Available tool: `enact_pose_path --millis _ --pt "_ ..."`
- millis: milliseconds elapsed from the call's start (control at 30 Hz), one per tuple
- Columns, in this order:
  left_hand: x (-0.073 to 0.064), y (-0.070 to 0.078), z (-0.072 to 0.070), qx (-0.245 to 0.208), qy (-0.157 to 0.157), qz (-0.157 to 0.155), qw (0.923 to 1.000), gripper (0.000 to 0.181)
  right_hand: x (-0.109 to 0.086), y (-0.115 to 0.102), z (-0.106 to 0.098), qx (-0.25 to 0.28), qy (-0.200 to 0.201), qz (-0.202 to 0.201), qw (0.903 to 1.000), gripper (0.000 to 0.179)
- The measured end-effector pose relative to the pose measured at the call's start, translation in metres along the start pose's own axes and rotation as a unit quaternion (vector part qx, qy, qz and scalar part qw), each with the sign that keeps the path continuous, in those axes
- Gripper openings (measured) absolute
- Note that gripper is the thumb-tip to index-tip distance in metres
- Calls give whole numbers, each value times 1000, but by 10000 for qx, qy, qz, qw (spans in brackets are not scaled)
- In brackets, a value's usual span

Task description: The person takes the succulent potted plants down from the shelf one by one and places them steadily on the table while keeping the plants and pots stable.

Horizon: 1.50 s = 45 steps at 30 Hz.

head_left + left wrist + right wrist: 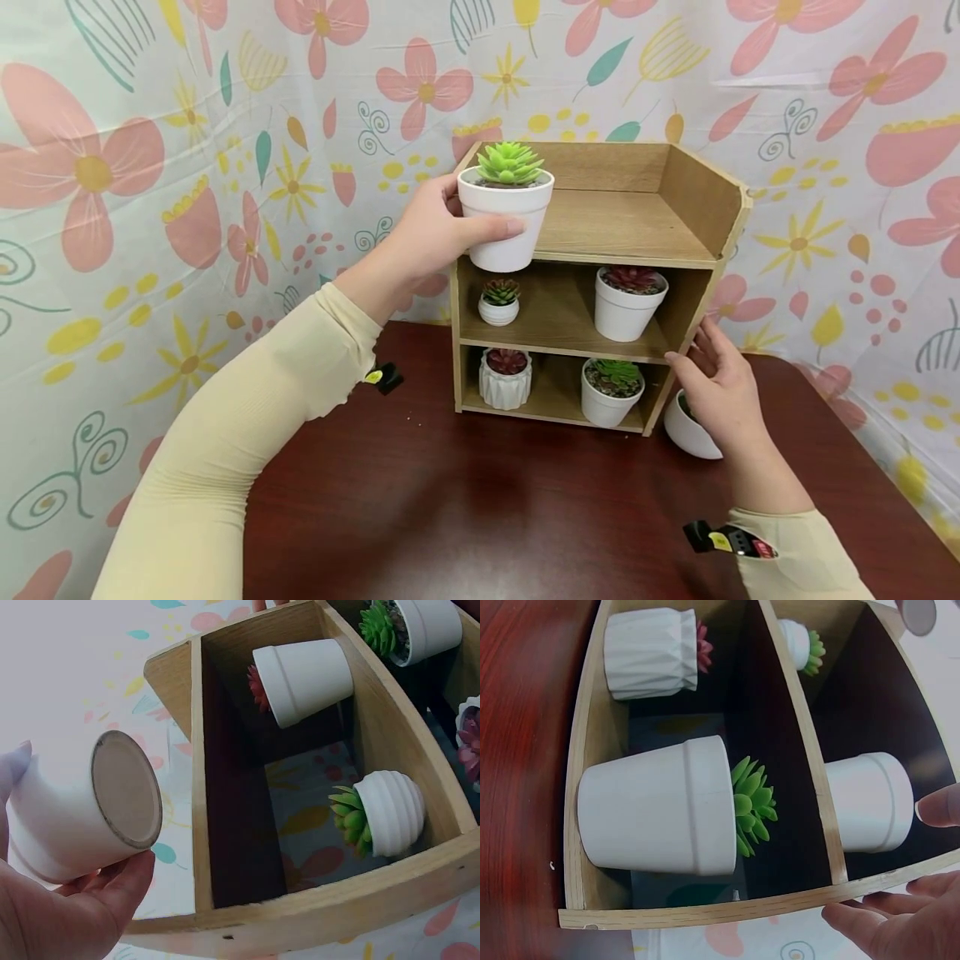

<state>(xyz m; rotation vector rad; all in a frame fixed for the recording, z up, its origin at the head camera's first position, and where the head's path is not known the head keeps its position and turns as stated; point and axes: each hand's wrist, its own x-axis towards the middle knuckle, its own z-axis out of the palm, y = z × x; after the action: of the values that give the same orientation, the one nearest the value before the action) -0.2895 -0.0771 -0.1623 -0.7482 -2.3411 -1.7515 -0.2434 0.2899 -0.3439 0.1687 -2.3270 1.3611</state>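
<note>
My left hand (pixel 450 221) grips a white potted succulent (pixel 504 212) with bright green leaves, thumb across the front. It is raised before the left part of the wooden shelf's (pixel 622 218) top level. In the left wrist view, the pot's round base (pixel 126 789) faces the camera. My right hand (pixel 723 392) holds the shelf's right side panel, with the thumb at the front edge and the fingers along the outside. On the middle level stand a small ribbed pot (pixel 498 304) and a white pot with a red succulent (pixel 630 304).
The bottom level holds a faceted white pot (pixel 505 379) and a white pot with a green plant (pixel 611 393). Another white pot (pixel 692 429) is on the dark red table (pixel 450 508), right of the shelf, partly behind my right hand. A flowered curtain (pixel 300 125) hangs behind.
</note>
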Motion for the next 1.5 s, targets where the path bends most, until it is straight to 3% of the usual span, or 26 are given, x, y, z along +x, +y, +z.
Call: enact_pose_path --millis 467,733,1167,1500 --pt "-22 -21 -14 20 137 -126 9998 54 0 1 2 104 19 -92 9999 73" --pt "-32 -29 -22 -144 151 -514 9985 61 -1 -1 3 109 65 -79 9999 73" --pt "-39 -45 -36 22 267 -263 9993 67 0 -2 4 150 25 -24 9999 74" --pt "-42 -55 -43 88 375 -257 9989 68 0 -2 2 163 7 45 9999 73"
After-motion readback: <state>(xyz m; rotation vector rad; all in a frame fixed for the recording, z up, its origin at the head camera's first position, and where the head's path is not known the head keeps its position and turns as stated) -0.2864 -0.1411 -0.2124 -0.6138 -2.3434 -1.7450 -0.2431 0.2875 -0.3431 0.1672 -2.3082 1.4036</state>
